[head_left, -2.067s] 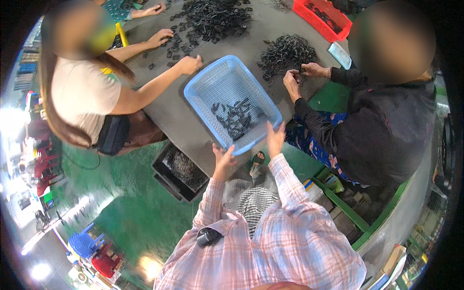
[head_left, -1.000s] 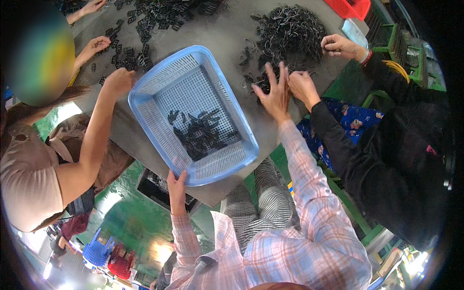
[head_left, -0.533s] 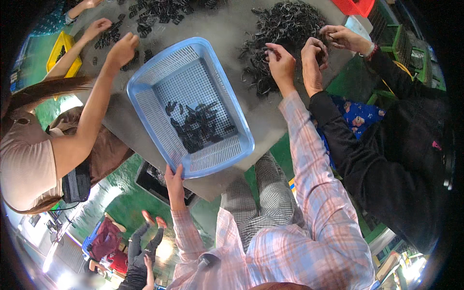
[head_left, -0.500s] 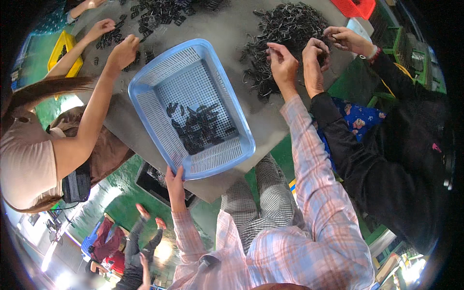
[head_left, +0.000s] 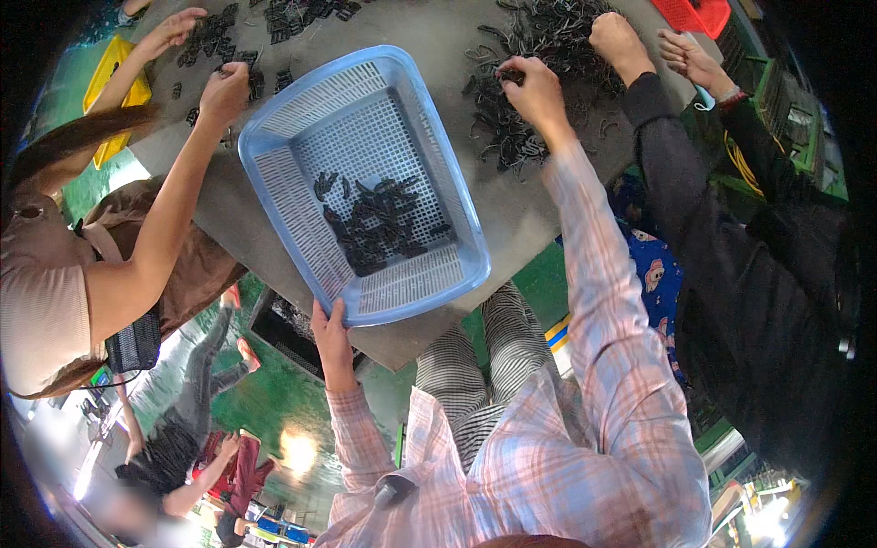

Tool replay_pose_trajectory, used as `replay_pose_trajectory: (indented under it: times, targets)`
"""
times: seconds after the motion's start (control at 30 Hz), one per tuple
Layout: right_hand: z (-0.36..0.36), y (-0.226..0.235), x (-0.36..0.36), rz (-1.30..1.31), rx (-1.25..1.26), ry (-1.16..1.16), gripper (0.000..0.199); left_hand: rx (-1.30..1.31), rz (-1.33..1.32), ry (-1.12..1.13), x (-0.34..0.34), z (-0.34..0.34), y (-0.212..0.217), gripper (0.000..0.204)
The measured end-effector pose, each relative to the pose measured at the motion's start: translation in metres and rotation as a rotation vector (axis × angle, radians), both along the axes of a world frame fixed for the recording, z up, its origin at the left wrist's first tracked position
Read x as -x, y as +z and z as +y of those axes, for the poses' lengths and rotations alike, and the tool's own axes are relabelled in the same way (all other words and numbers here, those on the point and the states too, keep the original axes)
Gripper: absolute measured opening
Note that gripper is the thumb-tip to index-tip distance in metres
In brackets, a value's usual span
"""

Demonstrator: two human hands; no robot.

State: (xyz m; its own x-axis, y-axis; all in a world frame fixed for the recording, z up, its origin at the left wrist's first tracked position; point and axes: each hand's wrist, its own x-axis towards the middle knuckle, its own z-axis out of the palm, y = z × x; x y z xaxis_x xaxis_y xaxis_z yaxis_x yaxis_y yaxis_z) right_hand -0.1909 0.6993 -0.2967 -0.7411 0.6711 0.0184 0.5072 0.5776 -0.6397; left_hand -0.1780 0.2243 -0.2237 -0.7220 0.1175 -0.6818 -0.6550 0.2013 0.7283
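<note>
A light blue perforated plastic basket (head_left: 301, 196) lies on the grey table (head_left: 516, 215), with a small heap of black parts (head_left: 379, 224) in it. My left hand (head_left: 331, 333) grips the basket's near rim at the table edge. My right hand (head_left: 534, 87) reaches far across to a pile of black clips (head_left: 539, 41) at the back right; its fingers pinch one black piece at the pile's left edge. Both my sleeves are pink plaid.
A person on the left rests a hand (head_left: 224, 91) on the basket's far corner. A person in black at the right has both hands (head_left: 617, 36) in the same pile. A yellow tray (head_left: 119, 87), a red basket (head_left: 694, 14) and a dark bin (head_left: 283, 324) stand around.
My right hand has left the basket's rim and reached out into the clip pile, closing on a piece. My left hand has slid along to the basket's near rim. The view has tilted closer.
</note>
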Motion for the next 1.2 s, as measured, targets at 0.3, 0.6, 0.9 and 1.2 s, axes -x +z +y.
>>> replay_pose_trajectory:
  times: [0.3, 0.6, 0.9, 1.2]
  targets:
    - [-0.021, 0.052, -0.062, -0.111, -0.115, 0.021, 0.043, -0.016, 0.007, 0.0, 0.002, 0.006, 0.01, 0.039]
    - [-0.107, 0.005, -0.077, -0.217, -0.309, 0.213, 0.065, -0.057, 0.046, 0.16, 0.012, -0.007, -0.013, 0.03]
    - [-0.112, 0.011, -0.143, -0.193, -0.231, -0.101, 0.069, 0.313, 0.394, -0.026, 0.01, -0.016, -0.005, 0.027]
    - [-0.109, 0.03, -0.106, 0.073, -0.159, -0.099, 0.047, 0.286, 0.353, 0.209, 0.003, -0.087, -0.015, 0.031]
